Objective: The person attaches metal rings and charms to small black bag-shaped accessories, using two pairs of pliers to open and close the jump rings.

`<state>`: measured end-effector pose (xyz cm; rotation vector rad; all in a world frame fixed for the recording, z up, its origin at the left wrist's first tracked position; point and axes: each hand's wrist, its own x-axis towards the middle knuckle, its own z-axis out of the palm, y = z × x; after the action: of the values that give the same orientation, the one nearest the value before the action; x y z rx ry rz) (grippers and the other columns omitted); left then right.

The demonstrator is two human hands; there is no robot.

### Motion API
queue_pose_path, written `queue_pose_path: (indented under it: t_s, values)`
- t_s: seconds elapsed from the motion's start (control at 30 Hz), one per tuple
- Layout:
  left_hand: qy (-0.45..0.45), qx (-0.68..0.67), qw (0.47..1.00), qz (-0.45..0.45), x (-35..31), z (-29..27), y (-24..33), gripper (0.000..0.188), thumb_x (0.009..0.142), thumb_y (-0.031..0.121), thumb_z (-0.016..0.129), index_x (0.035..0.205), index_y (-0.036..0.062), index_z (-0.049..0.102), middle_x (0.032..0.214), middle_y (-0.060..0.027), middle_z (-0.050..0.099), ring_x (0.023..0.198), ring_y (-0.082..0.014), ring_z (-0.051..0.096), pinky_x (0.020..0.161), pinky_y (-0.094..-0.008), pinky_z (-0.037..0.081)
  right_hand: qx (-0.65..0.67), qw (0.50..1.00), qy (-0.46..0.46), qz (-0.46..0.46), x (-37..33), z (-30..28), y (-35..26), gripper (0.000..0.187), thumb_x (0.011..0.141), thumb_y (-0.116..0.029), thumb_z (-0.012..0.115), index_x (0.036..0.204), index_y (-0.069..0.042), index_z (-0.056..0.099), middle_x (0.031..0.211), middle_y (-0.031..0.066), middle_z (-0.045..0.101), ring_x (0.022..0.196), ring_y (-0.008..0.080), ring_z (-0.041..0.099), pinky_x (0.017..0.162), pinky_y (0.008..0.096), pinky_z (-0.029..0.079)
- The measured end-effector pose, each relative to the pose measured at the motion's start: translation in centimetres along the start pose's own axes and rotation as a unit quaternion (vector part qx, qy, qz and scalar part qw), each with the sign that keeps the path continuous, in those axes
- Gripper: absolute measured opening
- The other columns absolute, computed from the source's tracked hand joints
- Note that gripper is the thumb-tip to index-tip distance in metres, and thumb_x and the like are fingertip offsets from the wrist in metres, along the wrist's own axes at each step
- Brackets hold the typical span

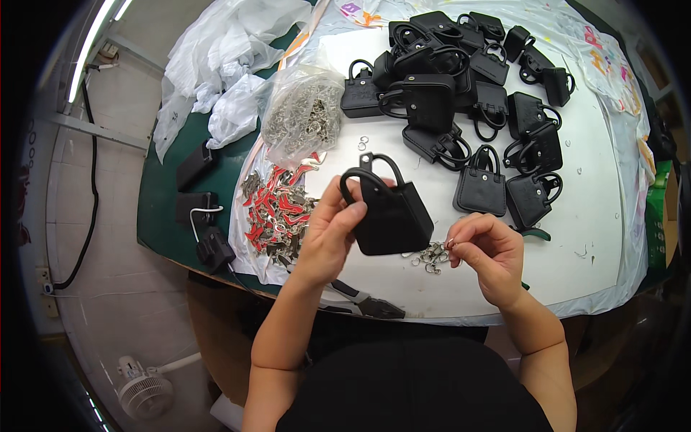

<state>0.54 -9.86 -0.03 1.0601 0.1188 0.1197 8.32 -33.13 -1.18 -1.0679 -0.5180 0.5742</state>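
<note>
My left hand [330, 234] is closed on a mini black handbag [392, 219], gripping it near the base of one looped handle. The bag is held up tilted above the white work surface, with a tab standing up at its top. To the right of the bag, my right hand [491, 255] is closed in a pinch. At its fingertips there is something small and shiny, too small to make out. Just beside those fingertips lies a little heap of silver metal clasps and rings [430, 257]. Two loose rings [363, 142] lie beyond the bag.
Many similar black mini handbags [481, 189] are piled at the far right. A clear bag of metal rings [302, 115] and a heap of red and silver charms [279, 209] lie at left. Pliers [374, 305] rest at the front edge. Black power adapters [214, 248] sit far left.
</note>
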Motion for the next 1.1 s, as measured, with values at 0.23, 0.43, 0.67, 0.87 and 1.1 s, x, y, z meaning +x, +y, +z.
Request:
queue_pose_path:
  t_s: [0.23,0.43,0.67,0.87,1.1]
  values:
    - [0.076,0.177,0.981,-0.01,-1.2,4.8,-3.3,0.013,0.102,0.017,0.06,0.106,0.0058,0.055,0.09,0.0018,0.056,0.077,-0.0019,0.046,0.067,-0.0184,0.037,0.077,0.996,-0.044,0.032,-0.6,0.6,-0.6,0.009,0.091,0.008,0.062,0.098,0.004,0.061,0.098,0.0144,0.063,0.078,0.0143,0.063,0.067,0.0272,0.054]
    - [-0.113,-0.01,0.993,-0.042,2.4,8.0,-3.4,0.062,0.094,0.002,0.048,0.153,0.0061,0.027,0.143,-0.014,0.045,0.123,-0.016,0.048,0.105,-0.0304,0.037,0.203,0.977,0.054,-0.044,0.3,-1.1,-1.6,0.006,0.093,0.002,0.063,0.097,-0.001,0.059,0.094,0.0116,0.06,0.073,0.0154,0.061,0.067,0.0282,0.052]
    - [-0.126,-0.124,0.971,-0.162,4.2,6.9,-2.7,0.079,0.096,-0.001,0.056,0.159,0.0111,0.011,0.142,-0.0184,0.049,0.127,-0.0206,0.05,0.106,-0.0359,0.042,0.197,0.979,0.01,-0.053,0.3,-1.4,-1.7,0.004,0.095,-0.004,0.062,0.098,-0.002,0.059,0.095,0.0112,0.059,0.078,0.0158,0.06,0.072,0.0296,0.051]
    - [-0.13,-0.027,0.986,-0.103,3.6,7.7,-3.4,0.053,0.094,0.004,0.066,0.137,0.0085,0.035,0.133,-0.0118,0.051,0.113,-0.0157,0.054,0.094,-0.0297,0.047,0.213,0.976,-0.02,-0.04,-0.2,-1.4,-2.0,0.004,0.096,-0.003,0.06,0.099,-0.001,0.059,0.09,0.0118,0.063,0.074,0.0156,0.062,0.066,0.0279,0.051]
    - [-0.061,0.094,0.993,-0.029,1.0,6.4,-3.6,0.058,0.082,0.006,0.08,0.121,0.0089,0.037,0.126,-0.0088,0.047,0.105,-0.0163,0.057,0.086,-0.0283,0.051,0.0,0.999,0.013,-0.047,-0.2,-1.6,-2.0,0.007,0.088,0.001,0.069,0.095,0.001,0.067,0.091,0.0086,0.066,0.074,0.0141,0.063,0.066,0.0252,0.05]
